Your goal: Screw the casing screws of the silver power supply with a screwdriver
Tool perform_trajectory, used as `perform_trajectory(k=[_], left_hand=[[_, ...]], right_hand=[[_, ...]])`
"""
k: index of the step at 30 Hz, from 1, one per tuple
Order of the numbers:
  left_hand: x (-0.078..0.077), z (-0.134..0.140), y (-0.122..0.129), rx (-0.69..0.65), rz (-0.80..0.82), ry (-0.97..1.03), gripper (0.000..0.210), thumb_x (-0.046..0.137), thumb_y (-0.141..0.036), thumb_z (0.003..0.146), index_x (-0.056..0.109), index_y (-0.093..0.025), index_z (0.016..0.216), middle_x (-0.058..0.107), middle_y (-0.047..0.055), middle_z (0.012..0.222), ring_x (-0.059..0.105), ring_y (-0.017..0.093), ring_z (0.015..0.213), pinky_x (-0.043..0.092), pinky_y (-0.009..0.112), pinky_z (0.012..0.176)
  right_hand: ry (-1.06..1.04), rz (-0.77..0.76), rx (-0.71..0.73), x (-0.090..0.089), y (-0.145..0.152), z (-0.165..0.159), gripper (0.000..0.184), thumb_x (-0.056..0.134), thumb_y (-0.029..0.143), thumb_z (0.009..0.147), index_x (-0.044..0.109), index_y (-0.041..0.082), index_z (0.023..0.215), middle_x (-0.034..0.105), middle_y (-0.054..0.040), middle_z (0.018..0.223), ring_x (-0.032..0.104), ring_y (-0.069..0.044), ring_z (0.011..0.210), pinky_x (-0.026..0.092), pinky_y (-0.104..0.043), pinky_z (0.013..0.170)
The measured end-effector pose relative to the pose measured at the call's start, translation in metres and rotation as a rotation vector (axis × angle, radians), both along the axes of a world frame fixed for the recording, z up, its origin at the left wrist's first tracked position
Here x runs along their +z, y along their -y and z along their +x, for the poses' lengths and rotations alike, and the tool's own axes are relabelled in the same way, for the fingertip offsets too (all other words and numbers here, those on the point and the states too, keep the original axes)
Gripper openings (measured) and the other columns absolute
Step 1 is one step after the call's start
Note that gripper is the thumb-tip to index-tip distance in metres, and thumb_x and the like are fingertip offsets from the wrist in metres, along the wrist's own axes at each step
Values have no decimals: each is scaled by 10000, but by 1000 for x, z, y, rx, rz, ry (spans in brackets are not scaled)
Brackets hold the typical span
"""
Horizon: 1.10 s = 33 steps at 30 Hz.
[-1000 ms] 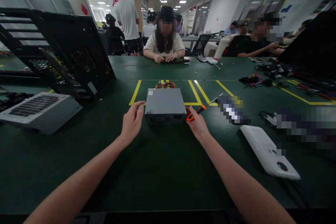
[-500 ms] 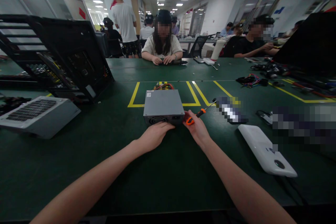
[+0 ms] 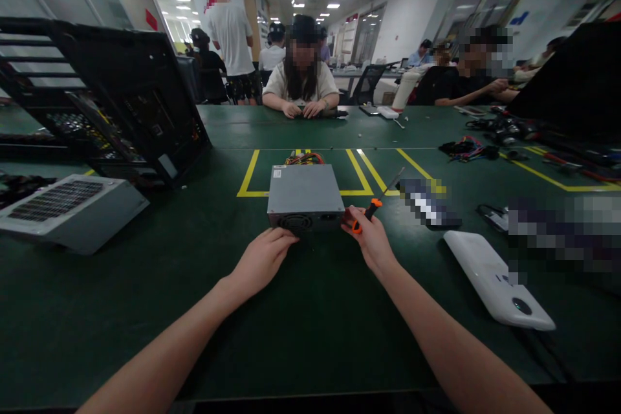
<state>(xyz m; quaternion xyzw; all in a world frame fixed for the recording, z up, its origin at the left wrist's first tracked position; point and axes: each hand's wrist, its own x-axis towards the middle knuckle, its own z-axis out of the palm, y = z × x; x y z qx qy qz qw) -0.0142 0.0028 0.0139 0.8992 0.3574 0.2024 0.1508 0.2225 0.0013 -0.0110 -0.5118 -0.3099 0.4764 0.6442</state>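
A grey computer power supply unit (image 3: 305, 189) rests on the green table in front of me, its fan grille and socket facing me. Coloured cables (image 3: 305, 157) come out of its far side. My left hand (image 3: 262, 257) is at its lower left front edge, fingers stretched out and close together, with no object visible in it. At the right front corner, my right hand (image 3: 371, 239) is closed around an orange and black screwdriver (image 3: 371, 208), and its fingertips are by the unit's side. The screwdriver's shaft points up and away to the right.
At left stand an open black computer case (image 3: 145, 103) and another grey power supply (image 3: 92, 217). A white device (image 3: 499, 281) lies at right, near a blurred-out phone-like object (image 3: 427, 204). Loose cables (image 3: 468, 149) lie farther back. A person (image 3: 301, 77) sits opposite. Yellow tape (image 3: 359, 171) marks the table.
My left hand has slid left along the power supply's front edge. The screwdriver in my right hand has tilted more upright. The view has shifted slightly.
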Motion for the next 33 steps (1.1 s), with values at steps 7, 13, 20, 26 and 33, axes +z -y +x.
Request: perform_trajectory(k=[7,13,20,26,33], left_hand=[[-13,18,6,-164,188,-259,456,374,-95,855,409,-259,1278,457,37,1309,347,230,1222,332,439,964],[-11,9,7,-186,205,-297,335,379,-124,873,508,-212,1169,535,37,1202,421,198,1150,305,401,972],[-2,-2,10,-148,148,-288,272,399,-130,871,550,-210,1082,564,38,1101,488,196,1021,389,365,846],[-4,-2,10,-109,0,-176,216,383,-192,891,561,-196,1013,561,31,1033,498,167,939,430,334,798],[-12,-4,8,-24,-239,118,191,449,-168,851,513,-219,1023,505,8,1062,509,135,932,472,283,780]], right_hand=[[188,42,-96,13,5,-2,250,686,377,643,579,206,792,505,57,622,404,-67,465,307,-231,443],[189,78,-118,24,14,-5,217,593,330,715,572,236,909,542,33,757,463,-94,580,387,-250,545],[271,235,-171,35,27,-9,331,596,310,748,544,255,1070,570,3,861,502,-106,657,425,-273,620],[181,378,-209,44,29,-5,214,633,261,722,571,207,919,589,6,769,488,-80,580,400,-225,543],[162,548,-284,51,43,-4,87,586,251,756,632,181,780,539,13,711,397,-45,485,315,-193,439]])
